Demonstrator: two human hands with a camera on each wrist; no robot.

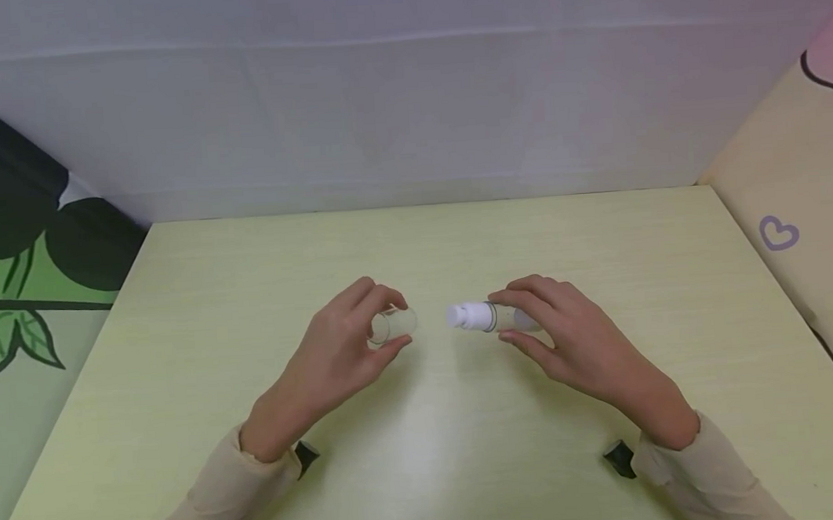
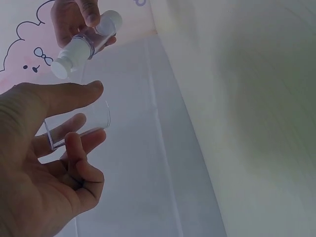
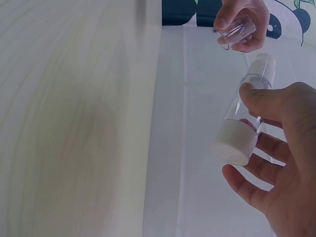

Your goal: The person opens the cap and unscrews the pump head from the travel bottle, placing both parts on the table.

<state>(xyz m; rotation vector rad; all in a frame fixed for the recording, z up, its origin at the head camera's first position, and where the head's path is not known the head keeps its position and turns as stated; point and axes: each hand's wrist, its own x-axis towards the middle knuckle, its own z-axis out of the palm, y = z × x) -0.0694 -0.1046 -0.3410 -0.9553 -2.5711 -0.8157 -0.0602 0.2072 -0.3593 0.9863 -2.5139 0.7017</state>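
My left hand (image 1: 343, 342) grips a clear plastic cap (image 1: 394, 324) between thumb and fingers, its length lying sideways. In the left wrist view the cap (image 2: 96, 116) looks see-through and hollow. Across from it, my right hand (image 1: 569, 334) holds a small pump bottle (image 1: 474, 317) by its clear body, the white pump head pointing at the cap. A gap separates the two. The right wrist view shows the bottle's white base (image 3: 236, 142) and its transparent middle. Both things are held above the table.
The pale wooden tabletop (image 1: 428, 479) lies under both hands. A grey-white cloth (image 1: 409, 119) stands behind it. Printed panels flank it, with dark and green shapes on the left panel (image 1: 17, 336) and a purple heart (image 1: 779, 233) on the right.
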